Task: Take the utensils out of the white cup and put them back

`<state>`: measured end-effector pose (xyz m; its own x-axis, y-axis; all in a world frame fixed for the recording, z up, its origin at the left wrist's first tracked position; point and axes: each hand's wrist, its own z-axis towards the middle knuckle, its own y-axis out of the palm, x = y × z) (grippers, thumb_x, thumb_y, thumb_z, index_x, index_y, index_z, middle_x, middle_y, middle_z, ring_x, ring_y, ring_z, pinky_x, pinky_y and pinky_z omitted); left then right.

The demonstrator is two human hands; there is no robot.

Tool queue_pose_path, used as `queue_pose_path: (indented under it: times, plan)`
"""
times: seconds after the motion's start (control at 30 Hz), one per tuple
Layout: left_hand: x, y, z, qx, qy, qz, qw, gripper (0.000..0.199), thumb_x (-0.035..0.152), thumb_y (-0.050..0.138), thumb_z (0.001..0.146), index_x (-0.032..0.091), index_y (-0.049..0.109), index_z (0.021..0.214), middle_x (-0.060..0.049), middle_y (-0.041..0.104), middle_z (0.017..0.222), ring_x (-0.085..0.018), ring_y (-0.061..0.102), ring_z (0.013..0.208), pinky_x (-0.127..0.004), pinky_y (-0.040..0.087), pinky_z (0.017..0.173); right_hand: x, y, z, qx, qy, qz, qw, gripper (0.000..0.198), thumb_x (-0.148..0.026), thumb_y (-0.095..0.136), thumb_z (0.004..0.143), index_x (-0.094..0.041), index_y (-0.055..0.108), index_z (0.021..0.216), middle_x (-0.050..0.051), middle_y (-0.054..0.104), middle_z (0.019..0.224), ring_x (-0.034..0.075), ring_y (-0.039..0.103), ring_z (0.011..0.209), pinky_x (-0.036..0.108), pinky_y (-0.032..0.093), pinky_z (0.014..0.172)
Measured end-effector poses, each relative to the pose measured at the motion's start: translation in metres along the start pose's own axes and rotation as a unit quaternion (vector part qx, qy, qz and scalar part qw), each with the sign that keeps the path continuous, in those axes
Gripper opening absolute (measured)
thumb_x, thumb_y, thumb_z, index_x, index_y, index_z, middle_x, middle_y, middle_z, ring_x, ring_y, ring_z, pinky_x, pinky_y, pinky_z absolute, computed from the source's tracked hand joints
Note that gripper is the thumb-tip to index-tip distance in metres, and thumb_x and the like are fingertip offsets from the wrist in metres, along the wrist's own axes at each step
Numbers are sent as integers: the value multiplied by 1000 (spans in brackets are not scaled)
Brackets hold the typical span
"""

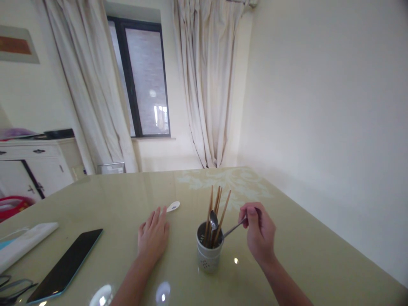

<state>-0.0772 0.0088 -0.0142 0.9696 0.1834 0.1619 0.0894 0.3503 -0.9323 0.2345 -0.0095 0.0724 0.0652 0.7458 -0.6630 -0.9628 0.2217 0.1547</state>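
Note:
My left hand lies palm down on the table, fingers stretched out. Its fingertips meet a white spoon with a small dark mark in its bowl; the spoon's handle is hidden under the fingers. To the right stands a grey perforated utensil cup. Several wooden chopsticks and a metal spoon rise from it. My right hand is closed around a thin metal utensil, which slants down to the cup's right rim. Fingers cover its upper end, so its exact kind cannot be told.
On the glossy greenish table, a dark phone-like slab, a long white object and glasses lie at the left. A wall borders the right side. Curtains and a window are behind.

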Motion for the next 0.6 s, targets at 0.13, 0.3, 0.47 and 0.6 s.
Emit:
queue_pose_path:
  times: [0.13,0.3,0.47,0.6]
  plan:
    - [-1,-5,-1,-52,-4,12,999,43,30,38,107,17,62,140,-18,66,147,-33,62,135,-53,46,109,6,8,-13,-127,41,-18,991,25,-45,63,104,-22,71,103,-1,67,70,12,59,52,20,48,47]
    - [-10,-10,3,-40,-9,-67,997,22,23,44,100,21,66,95,-13,77,107,-30,71,105,-40,52,91,15,11,-12,-84,94,7,992,34,-52,58,105,-21,71,98,0,67,71,13,60,52,22,49,47]
    - [-8,0,7,31,-57,-304,950,14,32,48,93,26,58,88,-5,72,83,-26,71,83,-38,54,79,23,13,-13,-102,134,32,985,33,-51,69,100,-21,67,86,-2,67,60,13,62,47,21,48,44]
    - [19,-10,0,108,-39,-477,872,47,56,53,93,22,61,126,-3,70,92,-22,70,80,-36,58,75,22,17,-16,-136,84,10,987,29,-46,69,100,-21,75,88,3,74,71,16,71,58,23,55,51]
